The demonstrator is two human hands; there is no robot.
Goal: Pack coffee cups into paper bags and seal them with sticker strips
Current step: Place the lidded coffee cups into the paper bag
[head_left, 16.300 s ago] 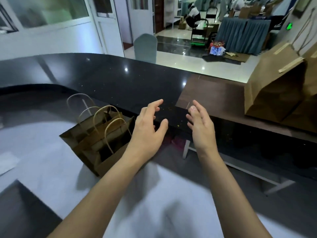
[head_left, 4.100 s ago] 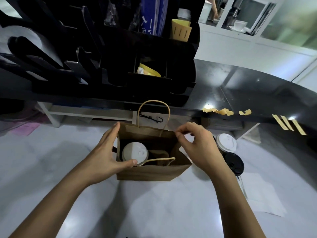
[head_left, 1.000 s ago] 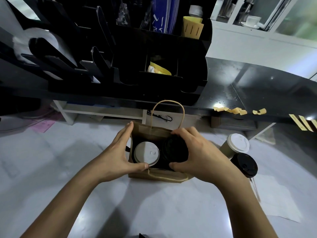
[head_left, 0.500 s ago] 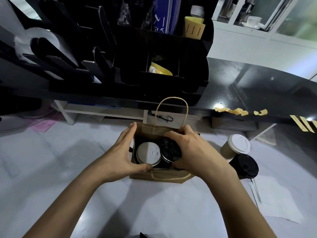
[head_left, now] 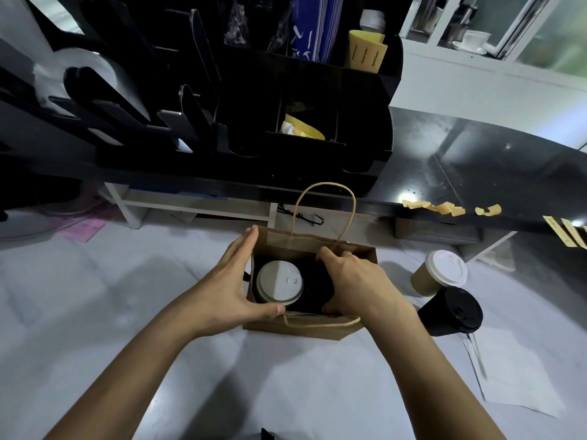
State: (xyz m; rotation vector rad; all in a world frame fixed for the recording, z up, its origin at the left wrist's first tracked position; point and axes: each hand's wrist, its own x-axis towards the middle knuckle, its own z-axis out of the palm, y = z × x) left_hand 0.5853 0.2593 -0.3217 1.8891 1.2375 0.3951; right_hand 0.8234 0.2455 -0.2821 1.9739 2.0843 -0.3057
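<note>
Brown bag (head_left: 287,328) standing open on the white counter (head_left: 95,312), just under the edge of the black shelf (head_left: 444,173). One handle (head_left: 324,198) sticking straight up at the back, the other flopped down over the front wall. Left hand (head_left: 230,289) spread against the bag's left side, fingers straight along the wall, thumb hooked over the front rim and holding the mouth open. Right hand (head_left: 355,285) reaching down into the bag from the right, fingers and thumb curled round a black-lid cup (head_left: 313,285), mostly hidden under the palm. White-lid cup (head_left: 279,282) sitting upright in the left half of the bag, right beside the black one, lids looking like they touch.

Two more cups out on the counter to the right of the bag: tan cup (head_left: 440,276) with a white lid, and a black cup (head_left: 454,311) just in front of it, close together. White paper sheet (head_left: 514,376) lying flat nearer the right edge. Curled yellow sticker strips (head_left: 435,207) stuck along the shelf edge, a few straight ones (head_left: 568,235) further right. Black organizer (head_left: 254,122) with slots on the shelf behind, yellow packets (head_left: 301,130) in one compartment, yellow sleeves (head_left: 365,52) up top.
</note>
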